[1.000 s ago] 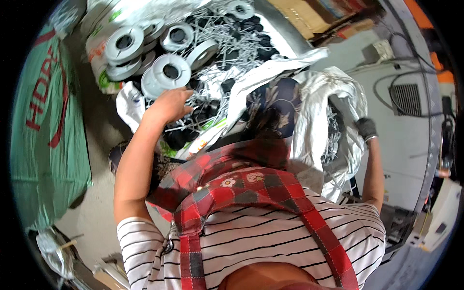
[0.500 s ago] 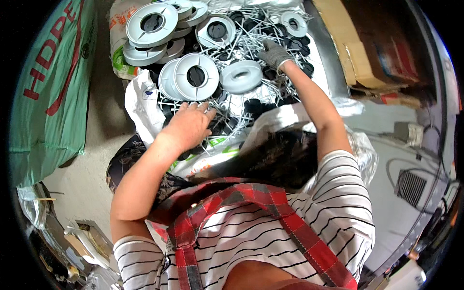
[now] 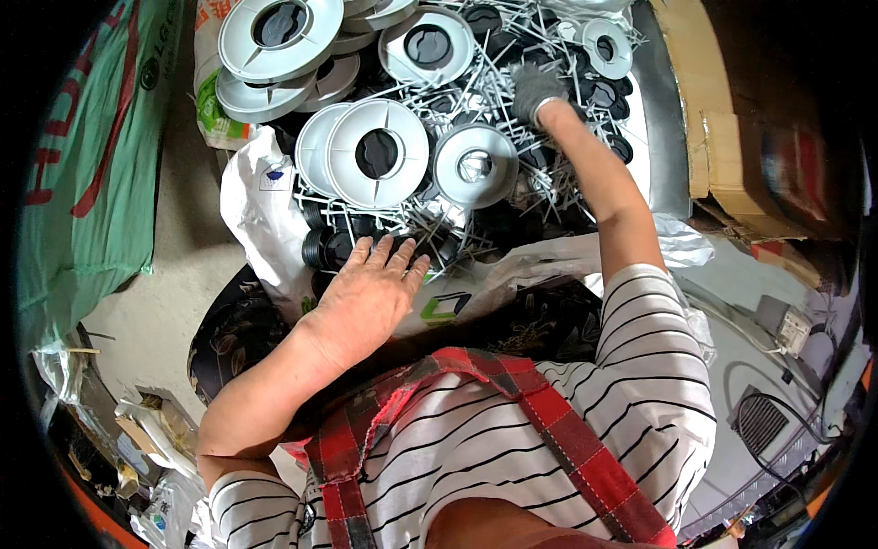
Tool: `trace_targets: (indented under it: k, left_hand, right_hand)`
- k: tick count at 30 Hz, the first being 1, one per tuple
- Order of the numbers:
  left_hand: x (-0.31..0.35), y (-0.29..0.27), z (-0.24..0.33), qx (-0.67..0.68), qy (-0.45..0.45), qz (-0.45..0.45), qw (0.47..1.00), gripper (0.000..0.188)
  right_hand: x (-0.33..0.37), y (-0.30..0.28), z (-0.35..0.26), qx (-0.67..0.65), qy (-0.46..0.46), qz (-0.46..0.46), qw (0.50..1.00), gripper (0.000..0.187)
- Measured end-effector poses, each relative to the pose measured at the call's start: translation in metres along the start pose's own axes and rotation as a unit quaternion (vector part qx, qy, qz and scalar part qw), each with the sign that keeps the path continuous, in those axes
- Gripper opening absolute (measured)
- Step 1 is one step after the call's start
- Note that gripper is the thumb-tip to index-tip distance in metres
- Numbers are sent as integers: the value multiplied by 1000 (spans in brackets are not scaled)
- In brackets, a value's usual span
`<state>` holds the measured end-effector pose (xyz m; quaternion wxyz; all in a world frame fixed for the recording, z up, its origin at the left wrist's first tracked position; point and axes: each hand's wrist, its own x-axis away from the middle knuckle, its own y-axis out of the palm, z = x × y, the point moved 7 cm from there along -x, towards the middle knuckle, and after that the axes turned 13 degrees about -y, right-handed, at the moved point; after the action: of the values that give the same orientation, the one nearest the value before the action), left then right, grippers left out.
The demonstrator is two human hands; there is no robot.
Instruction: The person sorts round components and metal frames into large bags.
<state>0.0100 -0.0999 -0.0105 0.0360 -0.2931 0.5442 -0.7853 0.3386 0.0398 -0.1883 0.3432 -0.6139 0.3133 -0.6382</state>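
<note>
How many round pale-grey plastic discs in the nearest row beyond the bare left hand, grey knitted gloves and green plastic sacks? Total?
Round pale-grey plastic discs, that row: 3
Grey knitted glove: 1
Green plastic sack: 1
Total: 5

Wears a white short-sleeved cloth shirt (image 3: 476, 412) with thin black stripes, under a red-and-dark-grey checked fabric apron (image 3: 471, 363) with wide shoulder straps (image 3: 585, 446) and pale dashed stitching. Shows dark cloth trousers (image 3: 229, 346) printed with pale leaves. Has a dark grey fabric glove (image 3: 536, 95) on the right hand (image 3: 538, 92).
</note>
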Motion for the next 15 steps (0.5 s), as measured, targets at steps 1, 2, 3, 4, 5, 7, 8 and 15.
trace_targets:
  k: [1,2,3,4,5,7,8,15]
  left_hand:
    - [1,-1,0,10,-4,1,1000,57]
    - [2,-3,1,14,-5,3,1000,57]
    - [3,-4,1,17,-6,6,1000,57]
    - [4,-4,4,23,-7,5,1000,57]
    - [6,-5,5,37,-1,11,999,58]
    - [10,0,8,36,5,1,999,58]
    - [9,0,10,32,16,-1,999,57]
    - [10,5,1,5,-8,28,1000,54]
  right_hand:
    - [8,5,-5,-24,5,-1,1000,67]
    - [15,12,-11,-47,10,-2,999,67]
    - [18,12,-15,-52,11,11,999,66]
    - [21,16,-18,-58,12,21,998,65]
    - [17,16,-17,-87,8,51,995,74]
    - [12,8,-16,-110,73,62,989,75]
    - [13,-1,-11,-137,102,52,984,75]
    - [-3,7,-13,-116,23,24,993,63]
